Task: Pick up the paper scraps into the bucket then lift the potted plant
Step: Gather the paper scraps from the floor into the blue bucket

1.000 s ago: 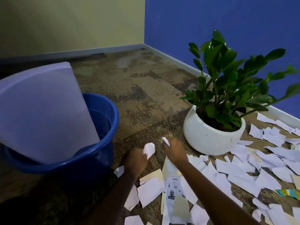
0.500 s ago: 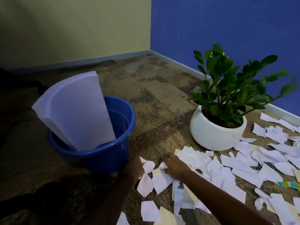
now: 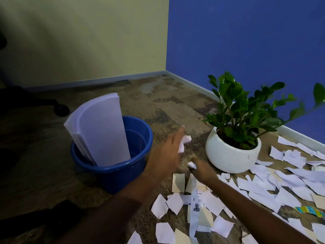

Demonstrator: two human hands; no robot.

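Note:
A blue bucket (image 3: pixel 112 170) stands on the floor at centre left with a thick curled stack of white sheets (image 3: pixel 102 131) leaning in it. My left hand (image 3: pixel 165 155) is raised just right of the bucket's rim and holds a crumpled white scrap (image 3: pixel 184 142). My right hand (image 3: pixel 202 170) is lower, beside the pot, and pinches a small white scrap (image 3: pixel 191 165). The potted plant (image 3: pixel 246 110) sits in a round white pot (image 3: pixel 230 155) to the right. Several torn paper scraps (image 3: pixel 263 189) cover the floor in front and to the right.
A printed slip with a photo (image 3: pixel 196 206) and beige card pieces (image 3: pixel 178 183) lie among the scraps. A colourful striped strip (image 3: pixel 309 210) lies at the right. A chair base with a castor (image 3: pixel 60 108) stands at the far left. Blue and yellow walls meet behind.
Both hands have risen off the floor with scraps in them, the left one moving up toward the bucket. The view has tilted up and pulled back.

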